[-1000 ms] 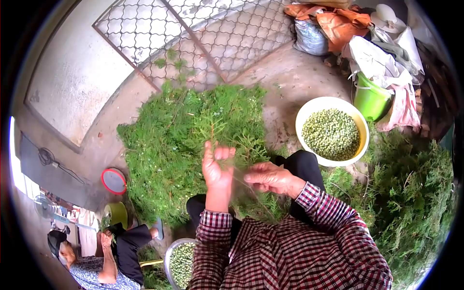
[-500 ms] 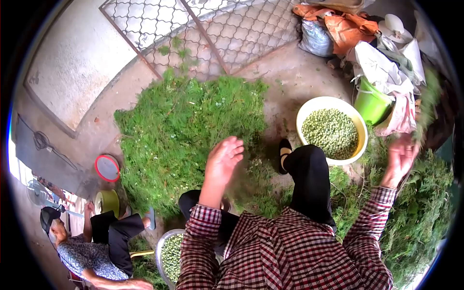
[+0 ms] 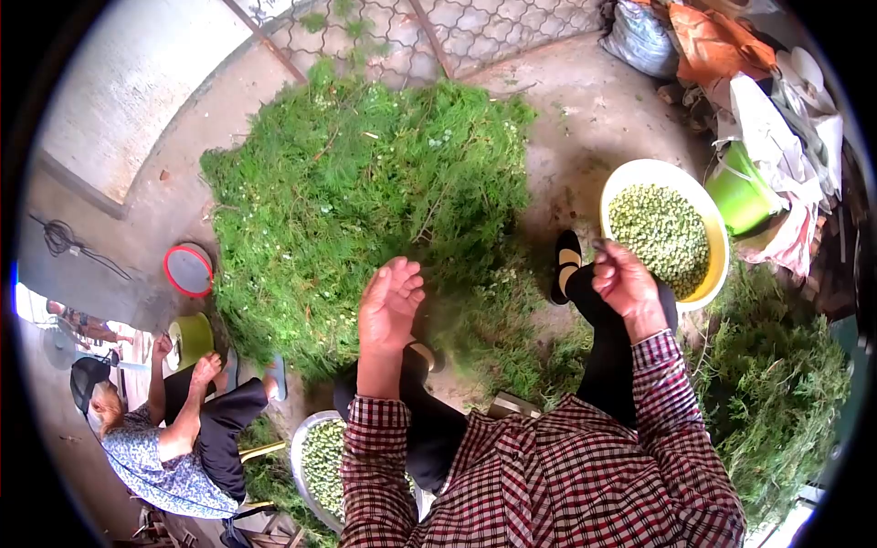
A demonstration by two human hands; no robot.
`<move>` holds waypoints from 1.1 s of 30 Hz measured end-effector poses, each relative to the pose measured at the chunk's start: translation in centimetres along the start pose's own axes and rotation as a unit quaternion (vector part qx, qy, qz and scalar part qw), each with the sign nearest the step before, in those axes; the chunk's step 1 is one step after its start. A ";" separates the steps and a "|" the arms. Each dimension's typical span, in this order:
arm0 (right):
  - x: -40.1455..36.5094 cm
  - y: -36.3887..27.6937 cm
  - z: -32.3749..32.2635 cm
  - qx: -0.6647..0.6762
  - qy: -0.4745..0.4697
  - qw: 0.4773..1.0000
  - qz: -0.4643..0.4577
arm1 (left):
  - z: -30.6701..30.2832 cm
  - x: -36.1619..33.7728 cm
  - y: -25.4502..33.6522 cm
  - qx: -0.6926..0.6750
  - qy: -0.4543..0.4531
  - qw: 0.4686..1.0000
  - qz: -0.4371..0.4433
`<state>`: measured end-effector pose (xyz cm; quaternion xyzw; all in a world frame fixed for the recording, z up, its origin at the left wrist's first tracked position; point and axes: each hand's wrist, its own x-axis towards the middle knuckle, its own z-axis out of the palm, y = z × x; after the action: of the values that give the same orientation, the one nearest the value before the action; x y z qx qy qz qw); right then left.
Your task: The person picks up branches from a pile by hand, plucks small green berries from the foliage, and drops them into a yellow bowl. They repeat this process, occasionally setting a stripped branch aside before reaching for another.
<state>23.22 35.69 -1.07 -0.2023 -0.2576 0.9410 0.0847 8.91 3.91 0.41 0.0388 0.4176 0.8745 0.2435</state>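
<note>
Left hand [image 3: 391, 301] at centre frame, loosely spread, fingers softly bent, in front of a big shaggy heap of conifer sprigs [image 3: 301, 201], feathery and bright green, flecked with pale specks, filling the upper middle of the frame! Over to the right hand [image 3: 628, 281], right of centre: fingers curled in towards the thumb, a small dark bit at the tips, and I cannot tell whether it is being pinched. That hand overlaps the left side of a round, smooth yellow basin [image 3: 718, 247], pale-rimmed and loaded with knobbly green berries [image 3: 662, 233]. The person's dark-trousered knee [image 3: 607, 320] covers part of its lower edge, a black shoe [image 3: 566, 265] just beside it. More sprigs, darker and rougher, sprawl down the lower right. Lower left, a shiny metal bowl [image 3: 300, 457] of berries is half hidden by the checked left sleeve [image 3: 376, 457]; beyond it sits a co-worker [image 3: 183, 438] near an olive tub [image 3: 192, 338] and a round red-rimmed tray [image 3: 188, 271]. Upper right, a glossy lime bucket [image 3: 738, 192] leans among crumpled white sacks [image 3: 758, 119], and wavy wire mesh [image 3: 393, 46] crosses the top
</note>
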 end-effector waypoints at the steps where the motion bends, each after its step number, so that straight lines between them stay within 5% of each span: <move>1: 1.0 1.0 0.6 -0.029 -0.003 0.999 0.019 | -0.4 0.5 0.3 -0.003 0.004 1.000 0.004; 6: 6.1 7.7 -0.8 -0.319 0.040 0.943 0.088 | -2.4 3.3 1.5 -0.006 0.022 0.999 0.026; 10: 8.6 13.0 -1.4 -0.571 -0.068 0.815 0.074 | -5.2 4.6 1.8 -0.040 0.038 0.998 0.023; 12: 11.7 17.5 -3.8 -0.724 -0.172 0.666 0.050 | -6.5 5.0 2.0 -0.071 0.044 0.996 0.013; 15: 13.0 22.0 -2.6 -0.718 -0.189 0.655 0.141 | -5.6 5.1 3.6 -0.045 0.045 0.997 0.038; 18: 15.0 25.8 -3.2 -0.645 -0.209 0.704 0.211 | -6.0 5.1 4.8 -0.047 0.049 0.997 0.045; 21: 16.9 31.2 -4.8 -0.516 -0.123 0.760 0.375 | -6.4 4.7 5.4 -0.077 0.061 0.993 0.061; 24: 18.2 36.1 -8.2 -0.666 -0.163 0.665 0.296 | -6.9 4.5 5.6 -0.071 0.073 0.993 0.065; 29: 18.7 34.5 -8.7 -0.581 -0.178 0.736 0.300 | -6.9 4.1 5.7 -0.053 0.091 0.993 0.061; 30: 17.2 32.0 -6.6 -0.387 -0.129 0.858 0.312 | -6.7 3.9 5.7 -0.038 0.097 0.993 0.062; 33: 16.8 27.3 -4.9 -0.538 -0.210 0.786 0.220 | -5.9 3.6 5.8 0.037 0.114 0.990 0.069</move>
<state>8.66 19.06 -24.74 -0.0635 -0.6818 0.6624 -0.3039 1.91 -1.72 0.49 -0.0230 0.4713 0.8717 0.1319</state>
